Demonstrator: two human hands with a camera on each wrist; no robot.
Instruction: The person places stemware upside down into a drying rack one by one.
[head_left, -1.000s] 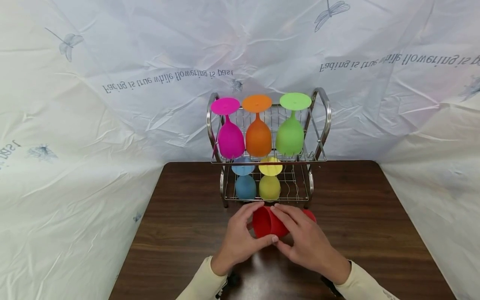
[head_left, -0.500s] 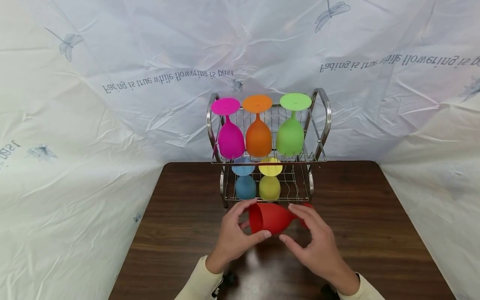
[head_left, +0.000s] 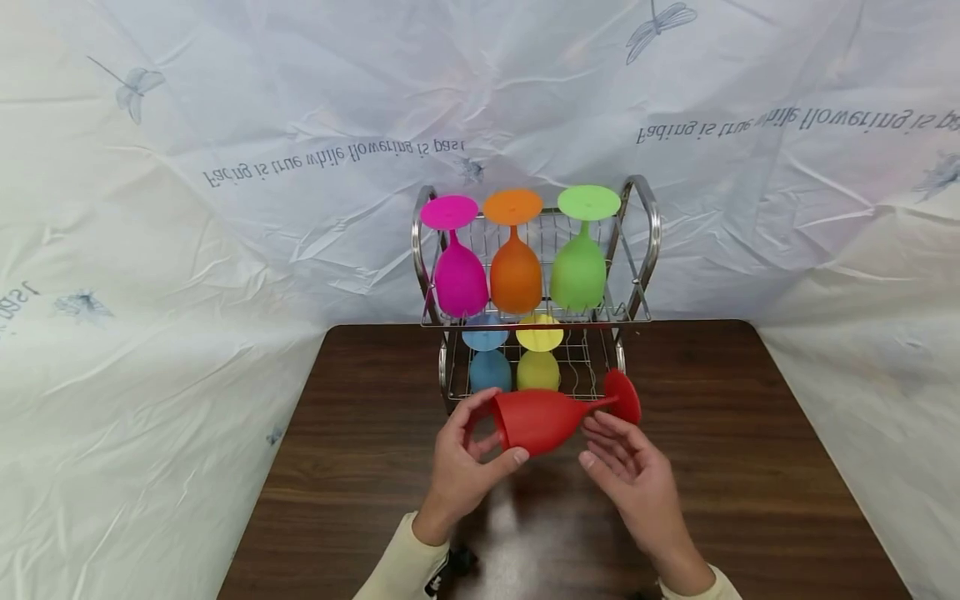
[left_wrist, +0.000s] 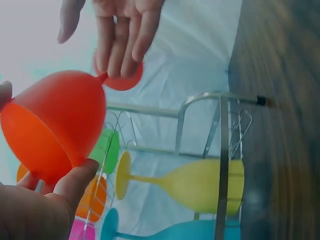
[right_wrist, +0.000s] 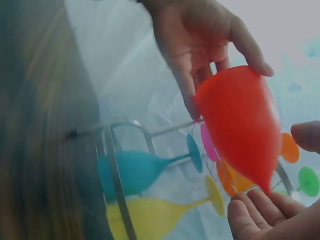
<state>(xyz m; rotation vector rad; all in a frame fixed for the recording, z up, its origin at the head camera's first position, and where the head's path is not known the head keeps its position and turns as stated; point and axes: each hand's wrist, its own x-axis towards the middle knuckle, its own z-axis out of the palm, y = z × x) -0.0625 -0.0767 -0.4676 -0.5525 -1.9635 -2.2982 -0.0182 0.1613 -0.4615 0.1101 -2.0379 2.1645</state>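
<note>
A red plastic goblet (head_left: 543,421) lies sideways in the air before the rack, its mouth to the left and its round foot to the right, tilted slightly up. My left hand (head_left: 461,467) holds the bowl at the rim, thumb on the near side and fingers on the far side. Close to the stem is my right hand (head_left: 637,483), its fingers loosely bent and its thumb well apart from them. In the right wrist view the right fingertips (right_wrist: 255,205) lie against or just under the stem's start; contact is hard to tell.
A two-tier metal dish rack (head_left: 536,327) stands on the dark wooden table (head_left: 360,450). Upside down on its upper tier are magenta (head_left: 461,279), orange (head_left: 515,279) and green goblets (head_left: 579,275). Blue (head_left: 491,372) and yellow goblets (head_left: 537,371) stand upside down below. White sheeting surrounds the table.
The red goblet has risen toward the rack, its foot end swinging up and coming into full view. My right hand has slid from the bowl to the stem and loosened; the left keeps hold.
</note>
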